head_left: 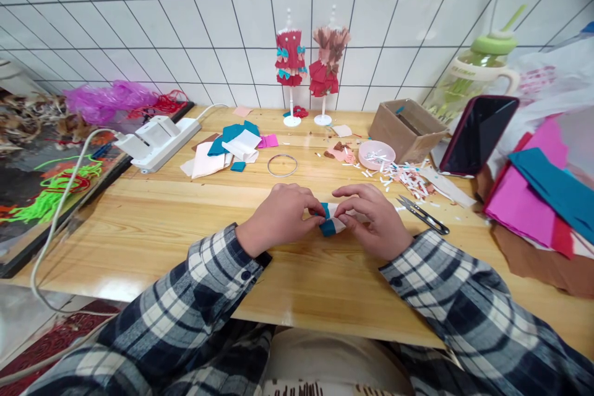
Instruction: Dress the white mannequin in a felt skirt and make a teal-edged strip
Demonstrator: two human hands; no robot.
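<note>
Both my hands meet at the middle of the wooden table [153,223], pinching one small folded piece of teal and white felt [330,223]. My left hand [278,218] grips its left end with fingers curled. My right hand [374,218] holds the right end between thumb and fingers. Small black snips [423,215] lie just right of my right hand. A thin metal ring [282,165] lies beyond my hands.
Two small mannequins in red felt dresses [290,62] [326,68] stand at the wall. Felt scraps [227,148], a power strip [160,139], a pink dish [377,153], a cardboard box [406,127], a propped phone [477,133], a green bottle [477,68] and felt sheets [538,195] surround the work area.
</note>
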